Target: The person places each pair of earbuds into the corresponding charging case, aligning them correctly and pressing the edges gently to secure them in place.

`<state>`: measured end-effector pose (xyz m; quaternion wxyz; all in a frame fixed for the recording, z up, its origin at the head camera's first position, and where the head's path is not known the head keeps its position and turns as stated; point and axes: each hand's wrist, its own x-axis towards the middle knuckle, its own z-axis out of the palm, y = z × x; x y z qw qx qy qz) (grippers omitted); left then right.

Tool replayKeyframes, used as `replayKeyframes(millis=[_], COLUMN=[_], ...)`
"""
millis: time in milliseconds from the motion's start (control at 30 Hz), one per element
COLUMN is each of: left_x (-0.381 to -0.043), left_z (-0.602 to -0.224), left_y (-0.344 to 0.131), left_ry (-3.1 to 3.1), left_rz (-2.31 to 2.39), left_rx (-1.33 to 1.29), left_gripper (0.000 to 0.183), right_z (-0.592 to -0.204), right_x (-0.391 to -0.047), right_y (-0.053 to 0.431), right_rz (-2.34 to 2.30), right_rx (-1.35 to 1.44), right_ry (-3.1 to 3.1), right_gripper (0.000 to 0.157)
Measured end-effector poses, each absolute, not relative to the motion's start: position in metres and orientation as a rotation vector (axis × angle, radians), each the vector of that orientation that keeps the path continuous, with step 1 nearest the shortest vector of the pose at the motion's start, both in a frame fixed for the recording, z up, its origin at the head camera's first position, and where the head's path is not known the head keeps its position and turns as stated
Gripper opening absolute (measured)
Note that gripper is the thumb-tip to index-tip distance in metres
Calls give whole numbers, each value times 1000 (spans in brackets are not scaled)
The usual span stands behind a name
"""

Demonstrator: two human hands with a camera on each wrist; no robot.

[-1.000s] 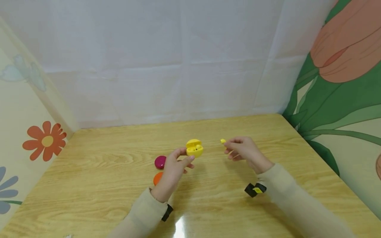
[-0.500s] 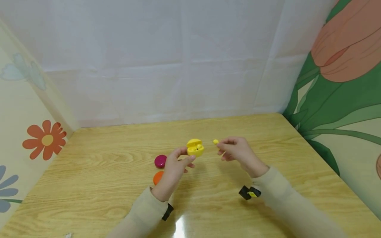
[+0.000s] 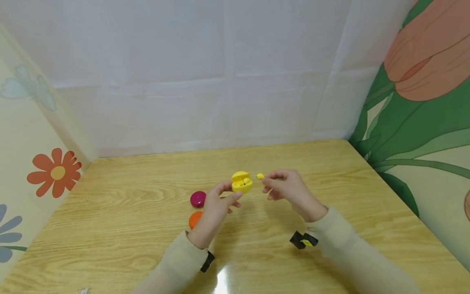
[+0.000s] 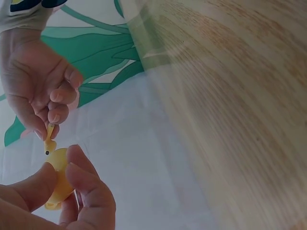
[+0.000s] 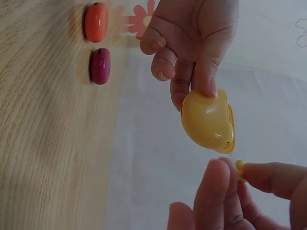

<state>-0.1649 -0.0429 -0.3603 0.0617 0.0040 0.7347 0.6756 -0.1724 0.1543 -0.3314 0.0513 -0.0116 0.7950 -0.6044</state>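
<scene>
My left hand (image 3: 216, 206) grips a yellow earbud case (image 3: 242, 188) between thumb and fingers, held above the table with its lid raised. One yellow earbud sits inside the case, on the right side as seen from the head. Just to the right, my right hand (image 3: 288, 188) pinches a second yellow earbud (image 3: 260, 176) by its stem. A small gap separates that earbud from the case. In the right wrist view the rounded outside of the case (image 5: 204, 120) shows, while its inside is hidden.
On the wooden table (image 3: 128, 228), left of my left hand, lie a magenta case (image 3: 198, 199) and an orange case (image 3: 195, 220), both with lids down. The orange one is partly covered by the left wrist. A white cloth (image 3: 183, 110) hangs behind the table.
My right hand has moved left with the pinched earbud, bringing it close to the case. The left hand and the case have barely shifted.
</scene>
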Motion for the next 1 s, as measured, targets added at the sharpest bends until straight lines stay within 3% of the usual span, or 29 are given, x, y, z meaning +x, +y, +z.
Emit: replayKeyframes(millis=[1000], left_x=[-162], left_z=[-360], left_y=[-42], left_ry=[2244], left_rz=[2027], left_rx=[62], left_gripper=[29], right_z=[-327], right_x=[-164], right_y=[122], right_rz=[-1903], right_rx=[-170], right_ry=[2363], right_gripper=[23])
